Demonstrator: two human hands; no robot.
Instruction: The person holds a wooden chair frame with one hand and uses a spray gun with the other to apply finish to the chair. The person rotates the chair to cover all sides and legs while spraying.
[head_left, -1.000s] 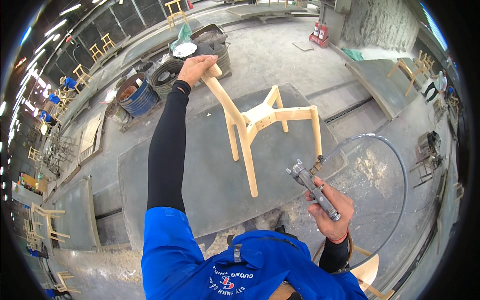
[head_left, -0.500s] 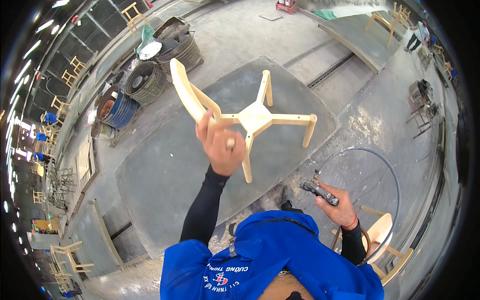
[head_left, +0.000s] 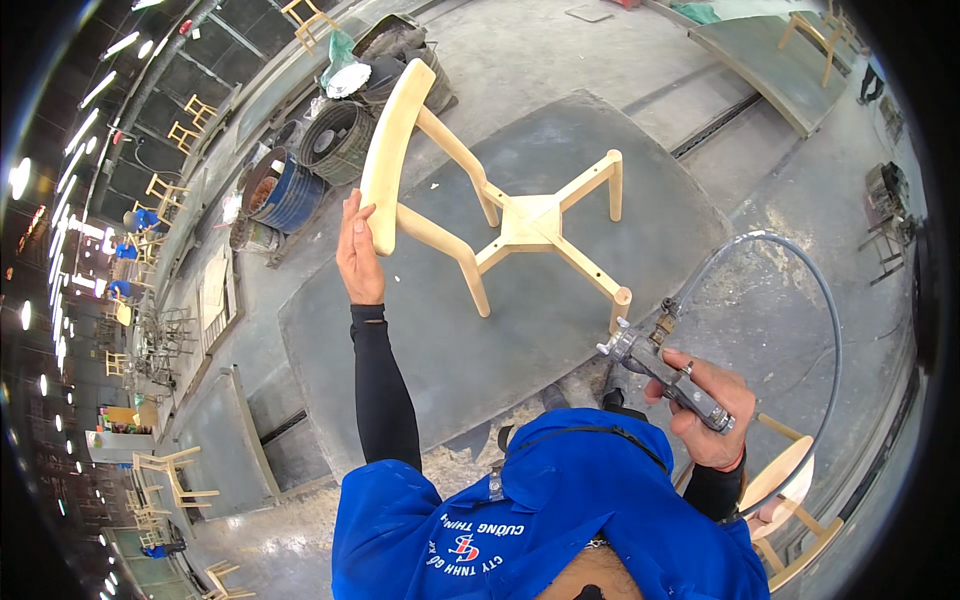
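Observation:
A pale wooden chair frame [head_left: 531, 222], with a curved backrest [head_left: 395, 150] and a cross-shaped centre but no seat panel, stands on a grey board [head_left: 400, 345]. My left hand [head_left: 361, 256] touches the near end of the backrest, its fingers stretched along the outer side. In my right hand [head_left: 715, 407] is a metal spray gun [head_left: 668, 376], gripped by its handle and pointing left toward the frame's near leg. A grey hose [head_left: 836, 330] loops from the gun around to the right of my forearm.
Drums and tubs, among them a blue drum [head_left: 284, 190], stand beyond the board at the left. A chair with a round light seat [head_left: 783, 487] is close by my right arm. Another grey board [head_left: 770, 70] with chairs lies far right. More chairs [head_left: 175, 477] stand at the left.
The chair frame has turned, and its backrest now shows broadside at the left. My left hand has moved left onto the backrest's end. The spray gun has come up nearer the frame.

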